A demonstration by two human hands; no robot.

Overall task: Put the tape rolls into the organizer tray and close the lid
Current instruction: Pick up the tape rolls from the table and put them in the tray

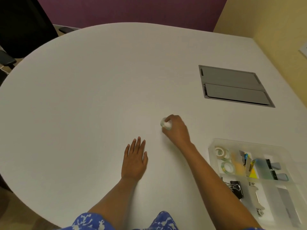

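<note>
My right hand (177, 128) is near the middle of the white table (99, 83), its fingers closed around a small clear tape roll (165, 124) resting on or just above the surface. My left hand (134, 159) lies flat on the table with fingers apart, holding nothing, to the left of and nearer than the right hand. The translucent organizer tray (214, 153) sits at the lower right, about a forearm's length from the held roll. Two tape rolls (221, 151) (228, 167) lie in its near-left compartment. Its frosted lid (282, 196) partly covers the right side.
A grey metal cable hatch (232, 85) is set flush in the table at the upper right. The tray also holds black binder clips (235, 188), a stapler and coloured notes. A dark chair (20, 25) stands beyond the far left table edge. A yellow wall runs along the right.
</note>
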